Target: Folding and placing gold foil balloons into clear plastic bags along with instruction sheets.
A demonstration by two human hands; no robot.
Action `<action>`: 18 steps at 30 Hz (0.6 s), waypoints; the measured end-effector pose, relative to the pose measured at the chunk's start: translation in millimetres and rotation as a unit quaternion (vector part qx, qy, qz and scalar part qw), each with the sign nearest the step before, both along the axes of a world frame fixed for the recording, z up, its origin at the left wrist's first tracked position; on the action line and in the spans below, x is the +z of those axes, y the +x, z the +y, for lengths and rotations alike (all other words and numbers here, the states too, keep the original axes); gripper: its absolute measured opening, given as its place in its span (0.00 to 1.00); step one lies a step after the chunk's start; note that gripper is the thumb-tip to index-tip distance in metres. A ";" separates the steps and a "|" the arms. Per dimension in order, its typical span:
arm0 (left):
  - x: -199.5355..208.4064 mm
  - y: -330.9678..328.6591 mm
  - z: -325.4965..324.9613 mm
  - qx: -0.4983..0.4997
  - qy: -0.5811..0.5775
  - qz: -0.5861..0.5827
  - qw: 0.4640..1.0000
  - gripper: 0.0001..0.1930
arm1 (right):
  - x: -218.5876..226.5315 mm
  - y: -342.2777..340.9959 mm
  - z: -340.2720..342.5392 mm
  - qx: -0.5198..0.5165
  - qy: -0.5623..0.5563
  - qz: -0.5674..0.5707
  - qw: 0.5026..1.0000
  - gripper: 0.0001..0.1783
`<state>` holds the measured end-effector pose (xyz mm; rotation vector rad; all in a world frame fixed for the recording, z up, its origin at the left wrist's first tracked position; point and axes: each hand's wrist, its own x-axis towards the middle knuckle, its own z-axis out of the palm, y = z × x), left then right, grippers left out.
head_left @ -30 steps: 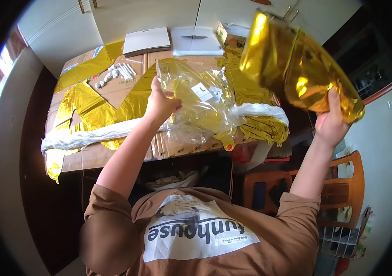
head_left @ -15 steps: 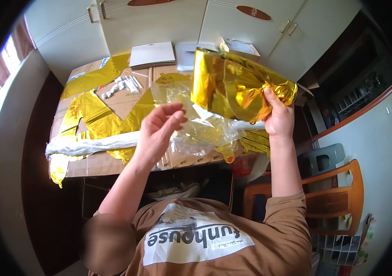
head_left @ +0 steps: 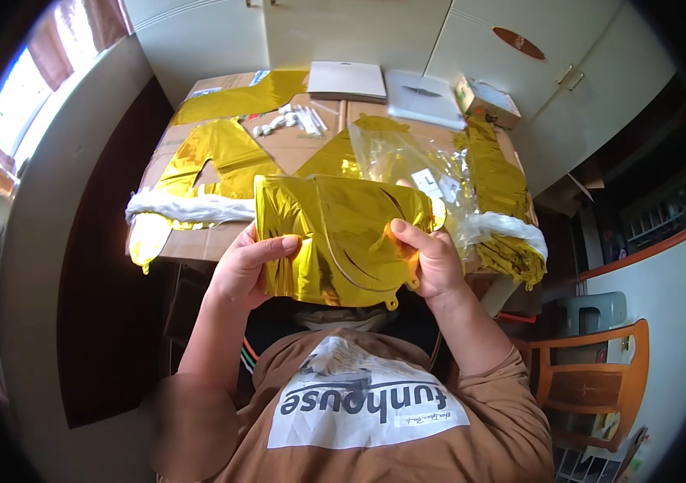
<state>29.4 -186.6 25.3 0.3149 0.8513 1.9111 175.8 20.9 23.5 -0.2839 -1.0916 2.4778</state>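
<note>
A flat, uninflated gold foil balloon (head_left: 343, 229), folded over with small tabs at its lower right edge, is stretched before my chest. My left hand (head_left: 242, 267) pinches its left end, thumb on top and the other fingers underneath. At the right end, my right hand (head_left: 433, 262) grips it the same way. Behind it on the table lie a clear plastic bag (head_left: 395, 153) and a long white bundle of strands (head_left: 198, 208), partly hidden by the balloon. Other flat gold foil pieces (head_left: 218, 145) spread around them.
Cardboard (head_left: 278, 149) covers the table. Several white sticks (head_left: 308, 119) and small white pieces (head_left: 274, 125) lie on it. Along the back are a white stack (head_left: 347, 79), a pale flat panel (head_left: 423, 98) and a box (head_left: 488, 103). A wooden chair (head_left: 592, 386) stands at the right.
The balloon has come from the upper right down to in front of my chest. My left hand, earlier empty, now grips its left end. The view has shifted, too.
</note>
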 end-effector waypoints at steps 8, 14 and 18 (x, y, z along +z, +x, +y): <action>-12.5 10.9 -51.5 0.041 0.134 -0.091 0.986 0.25 | -4.2 -9.5 1.5 0.162 0.498 0.029 0.851 0.50; -0.4 16.8 -62.2 0.057 0.129 -0.094 0.985 0.24 | -12.6 -23.2 -27.8 0.309 0.375 0.067 0.872 0.56; 1.2 13.3 -65.2 0.077 0.117 -0.095 0.986 0.26 | 12.9 -23.8 -45.3 0.243 0.354 0.041 0.902 0.39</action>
